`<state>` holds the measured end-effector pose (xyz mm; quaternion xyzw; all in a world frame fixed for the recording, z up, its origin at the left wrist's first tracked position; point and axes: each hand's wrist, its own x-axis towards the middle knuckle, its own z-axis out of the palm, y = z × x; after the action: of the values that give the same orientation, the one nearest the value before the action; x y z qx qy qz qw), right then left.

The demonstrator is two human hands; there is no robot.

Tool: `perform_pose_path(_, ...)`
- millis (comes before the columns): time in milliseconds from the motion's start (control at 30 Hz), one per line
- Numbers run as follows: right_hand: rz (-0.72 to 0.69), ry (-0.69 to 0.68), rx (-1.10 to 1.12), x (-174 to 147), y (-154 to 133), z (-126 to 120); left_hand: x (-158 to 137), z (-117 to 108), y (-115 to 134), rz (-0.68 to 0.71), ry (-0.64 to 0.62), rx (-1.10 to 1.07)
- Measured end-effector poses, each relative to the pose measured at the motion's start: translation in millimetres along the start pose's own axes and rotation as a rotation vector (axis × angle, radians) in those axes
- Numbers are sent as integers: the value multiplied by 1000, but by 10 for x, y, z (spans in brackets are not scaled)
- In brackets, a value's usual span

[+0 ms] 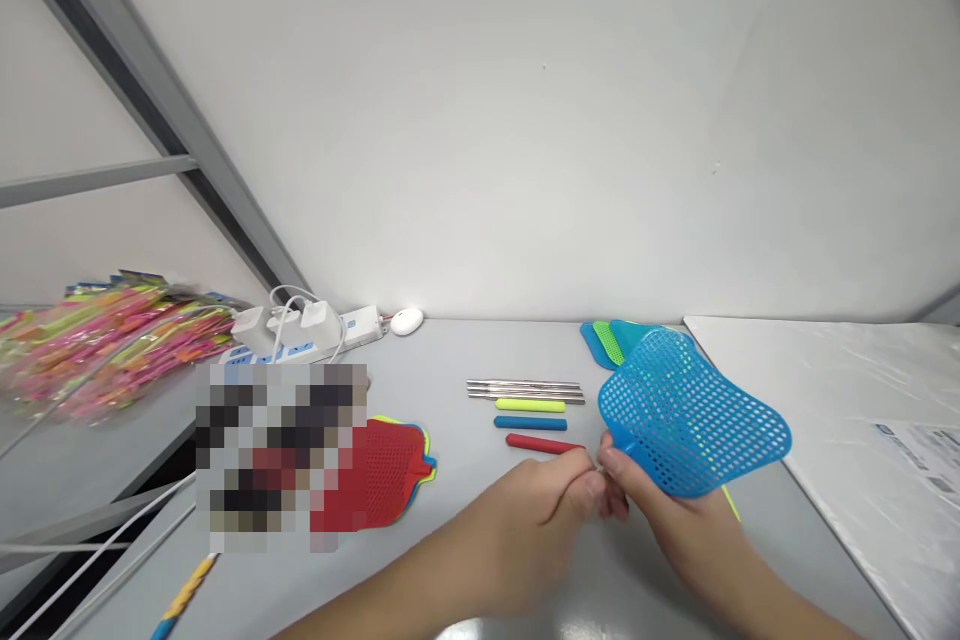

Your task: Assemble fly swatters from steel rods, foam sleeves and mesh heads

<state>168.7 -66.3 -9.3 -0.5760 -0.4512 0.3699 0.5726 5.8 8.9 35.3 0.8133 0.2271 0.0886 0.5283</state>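
Note:
My right hand [671, 520] is closed on the neck of a blue fly swatter head [701, 420], a perforated plastic paddle tilted up to the right. My left hand [529, 525] is closed in a fist against it, thumb on top. A thin, light bit of something shows where the two hands meet, but my fingers hide the rest. Just behind my left hand lies a red handle grip [536, 443]. Beyond it are a blue grip [530, 423], a yellow grip [530, 405] and several metal rods [525, 390] side by side.
Red swatter heads [386, 475] lie stacked at left over blue and yellow ones, beside a pixelated patch. More heads [596, 345] lie behind my right hand. A power strip [300, 352], a white round device [407, 322], bagged colourful goods [120, 340] and a white package [840, 420] surround them.

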Motion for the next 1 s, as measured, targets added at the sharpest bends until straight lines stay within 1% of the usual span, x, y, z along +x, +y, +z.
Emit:
perform_pose_path(100,-50,82,72,103,-45,-90,-16,-66,13,-41,53,347)
perform_pose_path(167,-98,162,153,202,-90,-185,-20,-114,-1,-59,99,553)
perform_pose_path(267,-138,298,296,343,-191,-322,-29,-210,-7,-76,158,774)
perform_pose_path(367,-141,335,390,415,-268,-386,-50,-312,-1,-97,194,933)
perform_pose_path(467,-110,336,467,393,-238,-365,-60,-352,-28,-64,227,1026)
perform_pose_path(500,-90,309,475,367,-205,-343,-55,-340,-49,-37,243,1049)
perform_pose_path(567,-37,176,429,299,-126,-280,-34,-271,-106,48,270,1086)
perform_pose_path(667,57,-88,328,180,-38,-152,17,-106,-198,186,298,1121)
perform_pose_path(700,75,-136,324,146,-27,-111,35,-59,-222,208,307,1130)
perform_pose_path(733,84,-155,325,119,-26,-76,53,-27,-241,217,317,1136)
perform_pose_path(767,82,-151,325,101,-33,-51,70,-16,-251,216,325,1140)
perform_pose_path(833,62,-101,301,94,-63,-37,96,-63,-248,219,314,1142)
perform_pose_path(900,43,-26,299,126,-104,-79,103,-191,-218,224,285,1144)
perform_pose_path(1000,22,149,404,226,-184,-232,58,-444,-159,178,283,1164)
